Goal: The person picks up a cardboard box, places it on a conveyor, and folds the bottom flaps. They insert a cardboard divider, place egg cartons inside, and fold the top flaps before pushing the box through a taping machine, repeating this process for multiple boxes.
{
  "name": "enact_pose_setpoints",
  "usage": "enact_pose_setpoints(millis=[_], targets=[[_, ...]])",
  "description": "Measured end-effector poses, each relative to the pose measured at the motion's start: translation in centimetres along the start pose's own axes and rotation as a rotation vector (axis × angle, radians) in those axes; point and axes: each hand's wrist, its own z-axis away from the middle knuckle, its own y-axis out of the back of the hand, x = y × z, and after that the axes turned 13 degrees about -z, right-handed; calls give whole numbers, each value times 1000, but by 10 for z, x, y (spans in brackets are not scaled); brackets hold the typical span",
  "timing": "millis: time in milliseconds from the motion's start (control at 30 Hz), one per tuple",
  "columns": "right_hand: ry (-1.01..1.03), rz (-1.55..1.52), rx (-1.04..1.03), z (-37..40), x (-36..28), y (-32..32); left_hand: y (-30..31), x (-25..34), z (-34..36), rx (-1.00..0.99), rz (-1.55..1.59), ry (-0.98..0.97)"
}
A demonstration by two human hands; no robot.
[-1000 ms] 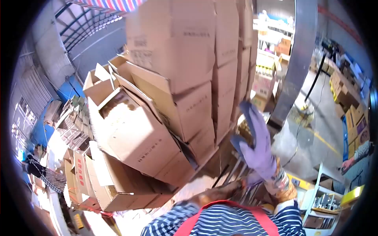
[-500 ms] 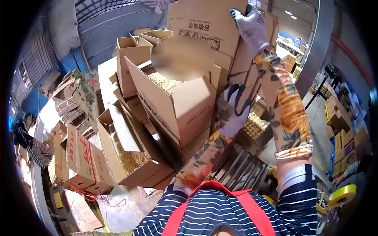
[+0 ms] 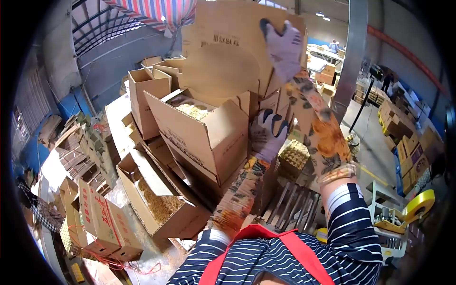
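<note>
By one upright carton (image 3: 237, 29): right hand (image 3: 284, 50) | one open carton (image 3: 230, 148): left hand (image 3: 269, 137) | grips' closure, hold unclear

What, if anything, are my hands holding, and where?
It can't be told: the right hand overlaps the right side of the top box; the left hand is lower, with no clear grip.

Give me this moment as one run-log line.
right hand: raised, at tall carton, grip unclear | left hand: lower, beside open carton, contact unclear | open carton: pale contents showing
</note>
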Motion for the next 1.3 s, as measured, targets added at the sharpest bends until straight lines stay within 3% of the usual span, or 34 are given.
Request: enact_pose_setpoints(millis=[33,100,133,167,233,300,367,433,500,533,567,600,633,667,700,767,833,867,900,967,1000,1033,1100,1133,1167,1233,1267,1300], targets=[[31,71,113,-1,-2,13,-4,-4,0,-3,9,4],[348,29,351,-14,31,43,-8,-14,4,43,43,-86],[351,67,363,-14,33,73,-1,-11,3,-18,70,-59],[351,109,379,-9,18,108,-3,-5,6,52,255,46],[161,39,283,23,-43,178,19,5,7,-41,705,291],[227,-295,293,41,-24,249,45,-6,-4,-21,544,-224],[203,-331,385,77,-34,300,61,24,-22,292,457,-399],[227,-198,432,116,-34,339,30,37,-43,574,509,-423],[129,-191,481,160,-24,375,5,67,-59,370,799,-191],[75,-69,492,191,-10,393,-6,66,-43,-59,1051,83],[-59,-191,413,224,6,413,-23,28,-29,-359,891,141],[-75,27,406,264,33,423,-39,10,-13,-680,1115,342],[-132,-96,202,265,26,389,-58,-7,7,-839,1103,418],[-153,-21,-21,251,30,363,-79,-35,33,-964,883,476],[-114,176,-246,259,55,369,-117,-70,76,-1025,982,416],[-148,292,-494,312,114,379,-121,-66,151,-878,977,621],[-155,259,-647,374,171,402,-152,-151,272,-1090,715,578],[-189,341,-764,404,195,415,-146,-156,312,-1016,455,466],[-238,400,-912,421,202,425,-128,-124,310,-1016,321,326],[-260,387,-1173,464,212,445,-102,-124,340,-1276,286,476],[-242,379,-1278,468,206,450,-102,-129,348,-1317,492,538],[-222,364,-1296,469,204,448,-96,-122,338,-1328,479,566],[-436,266,-1262,447,183,436,-77,-96,294,-1106,398,-6],[-432,283,-1223,430,175,428,-74,-117,312,-1254,416,136],[-438,281,-1228,417,177,427,-74,-106,300,-1258,417,142],[-847,-147,-1105,394,187,426,-70,-86,275,-1243,417,196],[-1308,-486,-628,386,184,422,-72,-96,288,-1236,417,204],[-535,171,-670,382,188,401,-73,-114,313,-1270,371,224]])
